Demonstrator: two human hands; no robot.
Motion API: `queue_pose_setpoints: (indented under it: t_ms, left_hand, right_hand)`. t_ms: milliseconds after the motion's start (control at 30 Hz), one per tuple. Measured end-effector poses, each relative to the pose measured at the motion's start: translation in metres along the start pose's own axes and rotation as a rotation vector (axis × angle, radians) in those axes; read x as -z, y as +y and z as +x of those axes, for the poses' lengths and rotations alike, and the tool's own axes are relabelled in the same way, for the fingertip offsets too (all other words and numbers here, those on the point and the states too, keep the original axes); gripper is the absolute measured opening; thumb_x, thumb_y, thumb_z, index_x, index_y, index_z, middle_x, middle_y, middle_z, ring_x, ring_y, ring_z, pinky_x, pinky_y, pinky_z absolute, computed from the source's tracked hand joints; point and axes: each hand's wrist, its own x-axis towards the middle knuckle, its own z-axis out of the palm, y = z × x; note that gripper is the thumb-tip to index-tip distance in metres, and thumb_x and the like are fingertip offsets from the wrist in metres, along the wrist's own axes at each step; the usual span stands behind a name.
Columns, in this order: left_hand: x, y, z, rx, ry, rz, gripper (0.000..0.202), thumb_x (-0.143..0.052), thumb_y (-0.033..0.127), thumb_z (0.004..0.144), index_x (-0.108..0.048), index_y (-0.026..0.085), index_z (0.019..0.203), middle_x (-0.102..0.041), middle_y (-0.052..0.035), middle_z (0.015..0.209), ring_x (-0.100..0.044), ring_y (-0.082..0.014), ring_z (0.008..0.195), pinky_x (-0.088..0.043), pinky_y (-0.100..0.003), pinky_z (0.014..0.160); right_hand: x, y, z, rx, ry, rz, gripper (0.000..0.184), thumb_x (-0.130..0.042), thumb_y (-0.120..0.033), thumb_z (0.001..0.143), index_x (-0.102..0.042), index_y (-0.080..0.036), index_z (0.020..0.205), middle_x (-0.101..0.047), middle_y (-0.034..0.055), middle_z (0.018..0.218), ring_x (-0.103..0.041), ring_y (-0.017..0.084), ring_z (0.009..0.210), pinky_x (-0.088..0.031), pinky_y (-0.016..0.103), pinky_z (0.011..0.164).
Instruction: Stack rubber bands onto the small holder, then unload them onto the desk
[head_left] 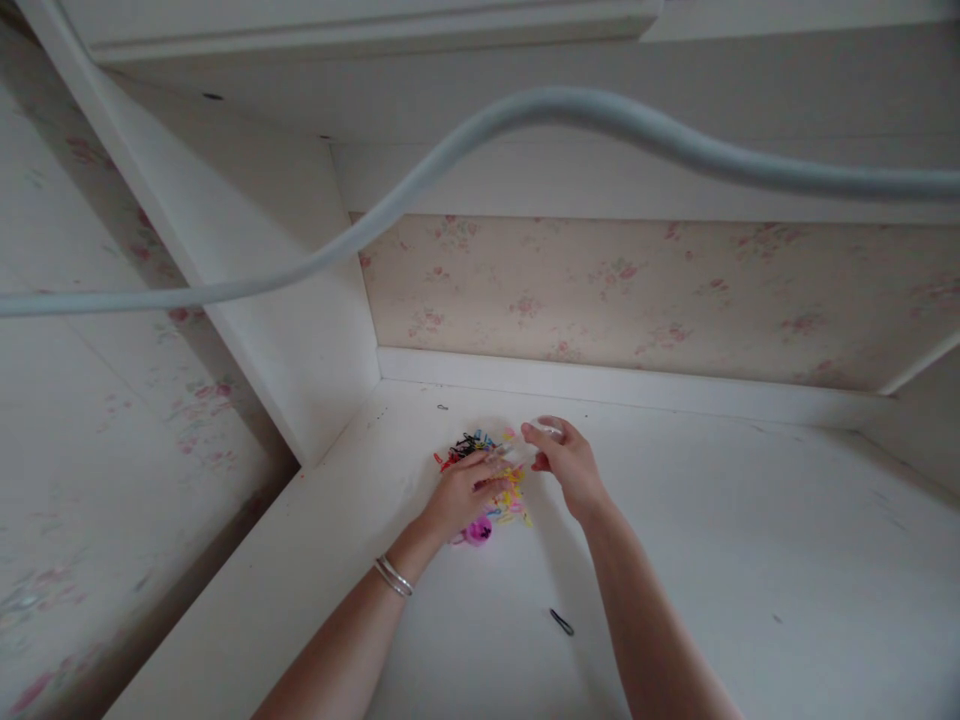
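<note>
A heap of small coloured hair bands [480, 455] lies on the white desk [712, 560] near its back left corner. My left hand [461, 492] rests over the heap, fingers bent down onto the bands; whether it pinches any is hidden. A pink round object [478, 531] peeks out under that hand. My right hand [568, 462] hovers just right of the heap, fingers pinched on a small clear container [534, 440] that I cannot make out well. Silver bangles [394, 577] circle my left wrist.
A single dark hair band [561, 622] lies on the desk nearer to me. A white side panel [247, 290] walls the left. Floral wallpaper [660, 300] backs the desk. A pale cable [480, 140] hangs across the view overhead.
</note>
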Motion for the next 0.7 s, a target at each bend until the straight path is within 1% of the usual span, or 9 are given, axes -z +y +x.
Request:
queue_pose_setpoints:
  t_ms: [67, 133, 233, 300, 400, 500, 567, 600, 700]
  left_hand:
    - [0.002, -0.002, 0.001, 0.032, 0.038, -0.046, 0.027, -0.059, 0.032, 0.085, -0.070, 0.021, 0.108, -0.067, -0.0063, 0.107, -0.061, -0.0176, 0.099, -0.050, -0.032, 0.091]
    - [0.004, -0.006, 0.002, 0.085, 0.069, -0.096, 0.025, -0.063, 0.033, 0.083, -0.072, 0.018, 0.101, -0.069, -0.0063, 0.100, -0.064, -0.0176, 0.091, -0.052, -0.031, 0.083]
    - [0.004, -0.012, 0.002, 0.174, 0.041, -0.153, 0.022, -0.066, 0.036, 0.079, -0.072, 0.015, 0.084, -0.070, -0.0036, 0.080, -0.064, -0.0151, 0.074, -0.053, -0.026, 0.067]
    - [0.003, -0.016, 0.001, 0.213, 0.036, -0.163, 0.021, -0.066, 0.036, 0.078, -0.072, 0.015, 0.077, -0.069, -0.0018, 0.073, -0.063, -0.0137, 0.068, -0.053, -0.024, 0.062]
    - [0.002, -0.021, 0.000, 0.251, 0.099, -0.151, 0.017, -0.066, 0.032, 0.077, -0.071, 0.016, 0.081, -0.071, -0.0019, 0.076, -0.064, -0.0142, 0.069, -0.054, -0.025, 0.063]
    - [0.003, -0.025, 0.000, 0.266, 0.160, -0.134, 0.017, -0.063, 0.025, 0.079, -0.070, 0.016, 0.091, -0.072, -0.0036, 0.085, -0.066, -0.0144, 0.074, -0.055, -0.027, 0.069]
    - [0.005, -0.025, -0.001, 0.211, 0.206, -0.077, 0.016, -0.059, 0.020, 0.080, -0.069, 0.017, 0.093, -0.071, -0.0049, 0.095, -0.066, -0.0143, 0.083, -0.055, -0.028, 0.076]
    - [0.005, -0.025, -0.001, 0.166, 0.223, -0.035, 0.017, -0.057, 0.016, 0.081, -0.069, 0.018, 0.091, -0.069, -0.0053, 0.099, -0.065, -0.0143, 0.088, -0.054, -0.029, 0.079]
    - [0.006, -0.023, 0.000, 0.062, 0.244, 0.080, 0.022, -0.051, 0.007, 0.079, -0.070, 0.019, 0.081, -0.066, -0.0050, 0.100, -0.062, -0.0142, 0.095, -0.052, -0.030, 0.084]
  right_hand:
    - [0.000, 0.000, 0.000, -0.022, 0.003, 0.025, 0.054, -0.078, -0.050, 0.062, -0.059, -0.019, 0.103, -0.065, 0.0018, 0.078, -0.048, 0.008, 0.049, -0.050, 0.023, 0.049]
    - [0.000, 0.000, -0.001, -0.038, 0.003, 0.052, 0.052, -0.078, -0.050, 0.063, -0.060, -0.019, 0.100, -0.065, 0.0018, 0.080, -0.049, 0.007, 0.050, -0.051, 0.023, 0.050]
    - [0.000, 0.000, -0.001, -0.050, 0.012, 0.077, 0.050, -0.078, -0.050, 0.063, -0.060, -0.021, 0.099, -0.064, 0.0010, 0.081, -0.050, 0.007, 0.050, -0.051, 0.023, 0.050]
    - [0.000, 0.000, -0.001, -0.051, 0.025, 0.082, 0.051, -0.079, -0.049, 0.062, -0.060, -0.021, 0.100, -0.063, -0.0003, 0.078, -0.050, 0.008, 0.050, -0.052, 0.024, 0.049]
    - [0.001, 0.001, 0.000, -0.044, 0.050, 0.070, 0.054, -0.079, -0.049, 0.061, -0.058, -0.022, 0.103, -0.059, -0.0025, 0.071, -0.052, 0.010, 0.051, -0.053, 0.026, 0.051]
    - [0.004, 0.001, 0.002, -0.035, 0.074, 0.053, 0.055, -0.078, -0.049, 0.062, -0.057, -0.023, 0.106, -0.060, -0.0026, 0.073, -0.053, 0.010, 0.053, -0.054, 0.026, 0.054]
    - [0.006, 0.001, 0.003, -0.032, 0.078, 0.049, 0.055, -0.078, -0.049, 0.063, -0.057, -0.023, 0.107, -0.061, -0.0021, 0.076, -0.054, 0.010, 0.053, -0.054, 0.027, 0.054]
    - [0.006, 0.001, 0.003, -0.031, 0.076, 0.048, 0.056, -0.077, -0.049, 0.063, -0.056, -0.023, 0.107, -0.061, -0.0018, 0.078, -0.054, 0.009, 0.053, -0.054, 0.027, 0.055]
    - [0.007, 0.003, 0.004, -0.015, 0.077, 0.040, 0.058, -0.077, -0.050, 0.063, -0.055, -0.023, 0.109, -0.062, -0.0010, 0.083, -0.054, 0.009, 0.054, -0.053, 0.027, 0.056]
